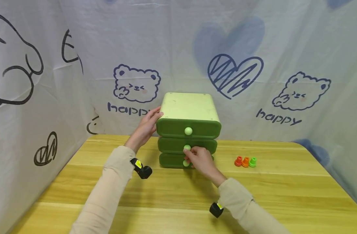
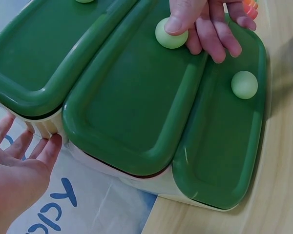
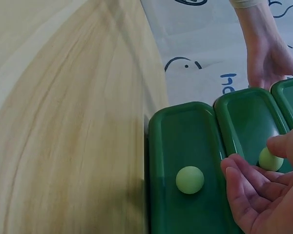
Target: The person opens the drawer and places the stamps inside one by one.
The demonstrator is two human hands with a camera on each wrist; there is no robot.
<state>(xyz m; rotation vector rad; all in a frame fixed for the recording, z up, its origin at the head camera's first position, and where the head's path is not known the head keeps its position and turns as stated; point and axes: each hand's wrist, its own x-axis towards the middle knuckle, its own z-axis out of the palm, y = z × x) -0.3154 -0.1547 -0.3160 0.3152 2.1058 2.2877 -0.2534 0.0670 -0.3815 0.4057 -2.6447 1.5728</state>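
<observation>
A small cabinet with a pale green top and three dark green drawers stands at the back of the table. My right hand pinches the round knob of the middle drawer, thumb on one side and fingers on the other. Flat against the cabinet's left side, my left hand touches it near the upper edge with extended fingers. The top drawer's knob is untouched, and the bottom drawer's knob sits just below my right fingers. All three drawer fronts are close to the cabinet body.
To the right of the cabinet, a red cone-like piece, an orange one and a green one stand in a row on the wooden table. A white cloth with printed bears and hearts hangs behind.
</observation>
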